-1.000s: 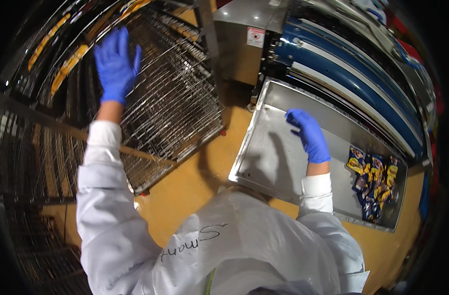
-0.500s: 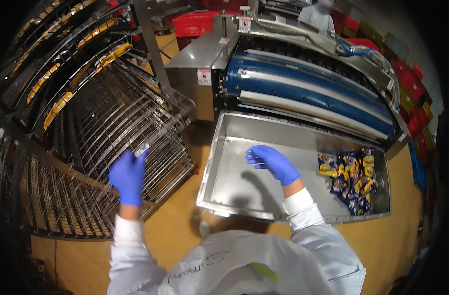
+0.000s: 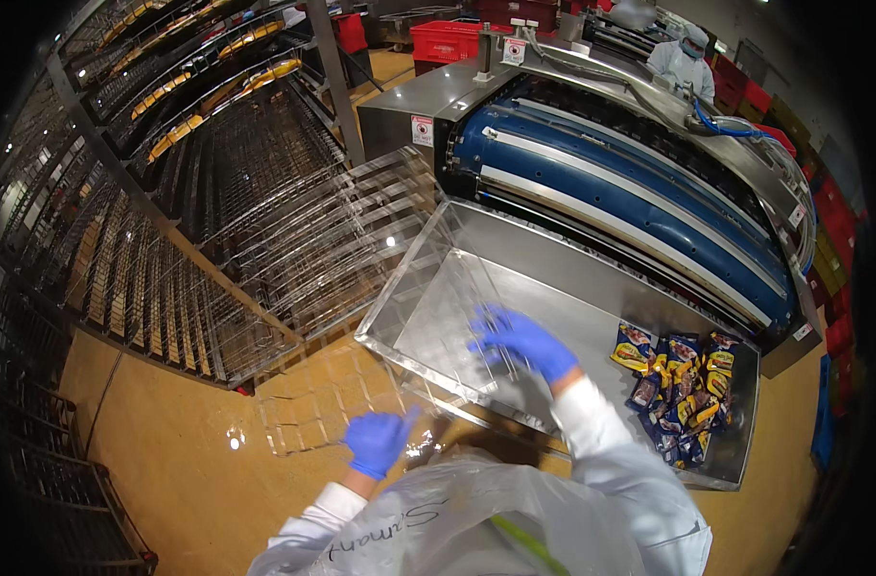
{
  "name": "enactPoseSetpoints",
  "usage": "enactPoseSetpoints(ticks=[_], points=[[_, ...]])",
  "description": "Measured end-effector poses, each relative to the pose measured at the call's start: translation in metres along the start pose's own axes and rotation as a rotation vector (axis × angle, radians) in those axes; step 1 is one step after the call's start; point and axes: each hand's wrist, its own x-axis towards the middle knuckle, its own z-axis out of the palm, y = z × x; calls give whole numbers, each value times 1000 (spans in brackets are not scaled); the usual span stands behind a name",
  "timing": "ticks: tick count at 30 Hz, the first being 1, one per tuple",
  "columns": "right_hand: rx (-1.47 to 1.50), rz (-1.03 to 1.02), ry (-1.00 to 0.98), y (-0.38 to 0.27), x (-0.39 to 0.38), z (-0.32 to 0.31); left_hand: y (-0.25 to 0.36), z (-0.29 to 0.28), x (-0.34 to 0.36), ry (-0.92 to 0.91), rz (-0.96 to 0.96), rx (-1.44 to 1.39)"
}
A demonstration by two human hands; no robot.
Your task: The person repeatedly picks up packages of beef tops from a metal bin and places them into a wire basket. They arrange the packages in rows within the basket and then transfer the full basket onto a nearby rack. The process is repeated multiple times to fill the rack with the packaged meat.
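My left hand, in a blue glove, is closed on the near edge of a see-through wire grid tray. The tray, smeared by motion, slants from the rack over the metal bin's left end. My right hand, also gloved in blue, is over the bin with its fingers apart, close to the tray's right edge; contact cannot be made out. In the right end of the metal bin lies a pile of blue and yellow snack packets.
At left stands a tall metal rack with wire shelves, some bearing yellow packets. Behind the bin is a machine with a blue roller. A co-worker in white is at the back right. Red crates stand behind.
My left hand has come from the rack toward my body, drawing the grid tray out over the floor and bin edge. My right hand has dropped slightly, and my view has turned left.
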Motion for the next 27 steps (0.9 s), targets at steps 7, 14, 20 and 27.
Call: enactPoseSetpoints(ticks=[7, 14, 20, 27], points=[[-1367, 126, 852, 167, -76, -21, 2, 67, -86, -522, -172, -437], [-1240, -33, 1065, 194, -34, -15, -31, 101, -46, -687, -166, -370], [-1070, 26, 1119, 163, -78, -87, 3, 126, -25, -910, -257, -577], [-979, 596, 1607, 164, -256, -330, 3, 119, -1, -1269, -621, -692]])
